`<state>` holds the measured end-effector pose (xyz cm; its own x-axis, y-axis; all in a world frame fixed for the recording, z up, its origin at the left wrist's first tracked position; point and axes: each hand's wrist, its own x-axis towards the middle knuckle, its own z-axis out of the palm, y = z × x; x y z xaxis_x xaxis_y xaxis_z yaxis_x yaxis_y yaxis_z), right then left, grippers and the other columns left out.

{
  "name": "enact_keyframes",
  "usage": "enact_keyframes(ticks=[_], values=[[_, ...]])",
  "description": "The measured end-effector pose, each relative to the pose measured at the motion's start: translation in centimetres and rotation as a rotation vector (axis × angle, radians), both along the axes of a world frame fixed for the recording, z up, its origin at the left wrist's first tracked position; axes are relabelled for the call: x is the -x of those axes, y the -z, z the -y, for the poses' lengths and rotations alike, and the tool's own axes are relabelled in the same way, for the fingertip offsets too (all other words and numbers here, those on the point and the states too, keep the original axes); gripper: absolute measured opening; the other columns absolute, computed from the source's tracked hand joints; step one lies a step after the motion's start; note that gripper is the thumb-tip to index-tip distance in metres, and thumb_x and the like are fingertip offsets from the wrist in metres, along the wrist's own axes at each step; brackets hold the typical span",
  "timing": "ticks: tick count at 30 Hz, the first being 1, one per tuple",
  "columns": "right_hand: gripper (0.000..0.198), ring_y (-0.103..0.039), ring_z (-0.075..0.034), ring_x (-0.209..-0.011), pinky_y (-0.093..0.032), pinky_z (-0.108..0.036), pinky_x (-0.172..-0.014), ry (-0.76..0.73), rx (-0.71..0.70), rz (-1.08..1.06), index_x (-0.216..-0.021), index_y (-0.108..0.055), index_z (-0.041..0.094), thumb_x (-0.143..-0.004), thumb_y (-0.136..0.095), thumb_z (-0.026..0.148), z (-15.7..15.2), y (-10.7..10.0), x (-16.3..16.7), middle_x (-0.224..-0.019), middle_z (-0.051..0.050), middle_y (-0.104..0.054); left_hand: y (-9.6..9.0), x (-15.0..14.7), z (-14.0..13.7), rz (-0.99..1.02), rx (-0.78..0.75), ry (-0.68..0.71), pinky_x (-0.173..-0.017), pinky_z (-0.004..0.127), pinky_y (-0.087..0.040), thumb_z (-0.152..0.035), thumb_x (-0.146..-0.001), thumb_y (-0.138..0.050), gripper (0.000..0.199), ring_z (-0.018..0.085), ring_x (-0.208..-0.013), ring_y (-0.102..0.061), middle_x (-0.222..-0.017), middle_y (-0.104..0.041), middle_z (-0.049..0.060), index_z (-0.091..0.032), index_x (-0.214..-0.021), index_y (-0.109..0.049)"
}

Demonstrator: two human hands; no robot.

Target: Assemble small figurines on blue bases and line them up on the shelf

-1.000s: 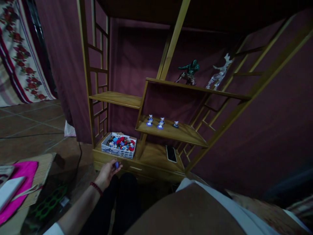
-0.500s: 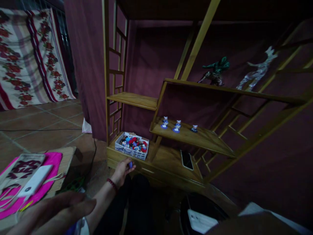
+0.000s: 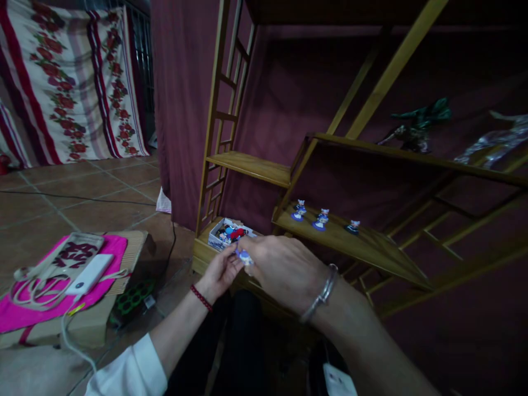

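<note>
Low in front of the cabinet, my two hands meet around a small purple-and-white figurine (image 3: 245,257). My left hand (image 3: 221,270), with a dark red bead bracelet, has its fingertips closed at the figurine's purple edge. From the right comes my right hand (image 3: 284,267), wearing a silver bangle, its thumb and fingers pinching the same piece; the back of this hand hides part of the grip. Just behind them is a patterned box (image 3: 214,242) of mixed red, blue and black small figures. On the slanting shelf stand several similar figurines (image 3: 320,220).
The wooden cabinet's lower shelf (image 3: 350,250) juts out on the right. Dark green (image 3: 421,129) and clear statues (image 3: 490,143) stand above. A cardboard box (image 3: 82,324) at left bears a pink cloth (image 3: 115,258), white power bank (image 3: 89,274) and cables.
My right hand has come in from the right and joined my left at the figurine. A blurred hand at the lower left is gone. The view has turned left.
</note>
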<state>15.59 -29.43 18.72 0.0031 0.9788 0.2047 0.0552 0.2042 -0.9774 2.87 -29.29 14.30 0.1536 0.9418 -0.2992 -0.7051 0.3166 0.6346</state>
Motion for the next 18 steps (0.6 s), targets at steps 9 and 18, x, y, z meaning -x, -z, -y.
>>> enact_keyframes(ticks=[9,18], values=[[0.026,-0.058,-0.014,-0.065,-0.045,-0.024,-0.058,-0.018,-0.177,0.610,-0.096,-0.061,0.025,-0.070,-0.058,0.023,3.9,-6.2,0.2,-0.080,0.002,-0.065,-2.1,1.0,3.2,0.395,-0.150,0.186,-0.075,0.025,-0.049,-0.022,-0.084,-0.049,0.020,0.015,-0.084,-0.061,-0.091,-0.064,0.007,-0.013,-0.098,-0.059],[0.033,-0.059,-0.013,-0.070,-0.050,-0.023,-0.061,0.013,-0.123,0.360,-0.103,-0.057,0.022,-0.071,-0.058,0.024,2.9,-3.3,0.2,-0.085,-0.001,-0.064,-2.4,1.0,3.9,0.345,-0.216,0.128,-0.074,0.023,-0.049,-0.014,-0.080,-0.054,0.022,0.015,-0.084,-0.061,-0.093,-0.064,0.007,-0.012,-0.101,-0.060]])
